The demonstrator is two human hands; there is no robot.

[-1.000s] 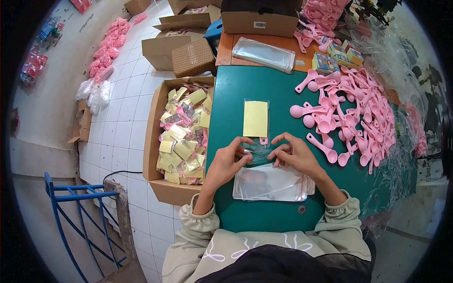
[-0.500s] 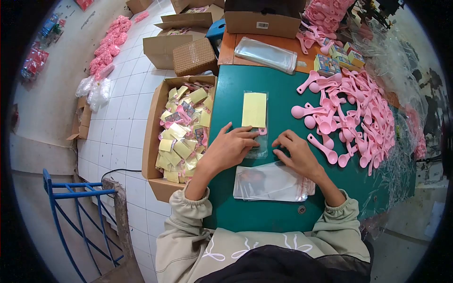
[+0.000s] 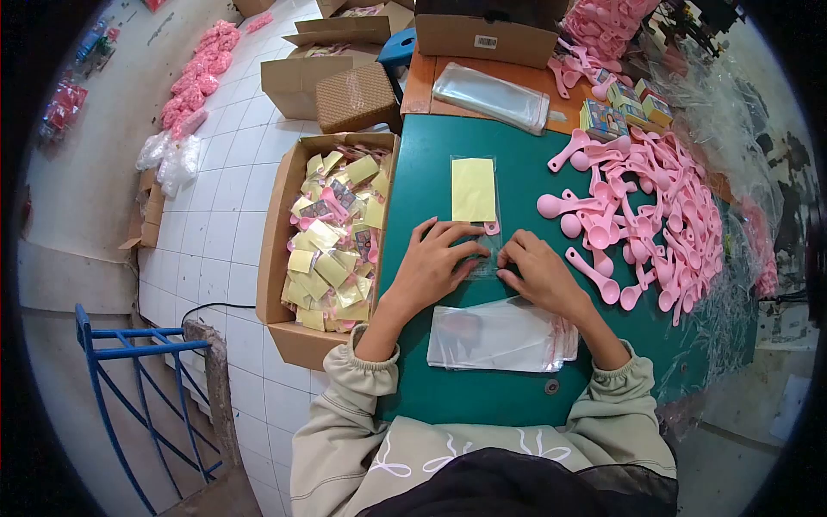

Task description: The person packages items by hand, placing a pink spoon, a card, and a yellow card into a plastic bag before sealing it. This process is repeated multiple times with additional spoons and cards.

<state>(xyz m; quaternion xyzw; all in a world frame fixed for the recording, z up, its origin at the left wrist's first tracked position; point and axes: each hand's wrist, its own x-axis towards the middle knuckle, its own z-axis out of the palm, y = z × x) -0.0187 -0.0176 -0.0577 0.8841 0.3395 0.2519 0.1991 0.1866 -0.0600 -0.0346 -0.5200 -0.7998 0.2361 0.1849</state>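
Observation:
A clear packet with a yellow card and a pink piece [image 3: 475, 191] lies flat on the green table [image 3: 431, 172]. My left hand [image 3: 439, 263] rests flat on the packet's near end. My right hand [image 3: 538, 271] presses the same end from the right, fingers touching the plastic. A stack of empty clear bags [image 3: 500, 336] sits just below both hands.
A heap of pink spoons [image 3: 646, 207] covers the table's right side. An open cardboard box of filled packets [image 3: 332, 237] stands on the floor to the left. More clear bags [image 3: 491, 96], small printed boxes [image 3: 616, 116] and cardboard boxes [image 3: 487, 34] are at the back.
Both hands lifted from the bag stack and moved up onto the packet's near end, pressing it flat on the table. The packet shifted slightly away.

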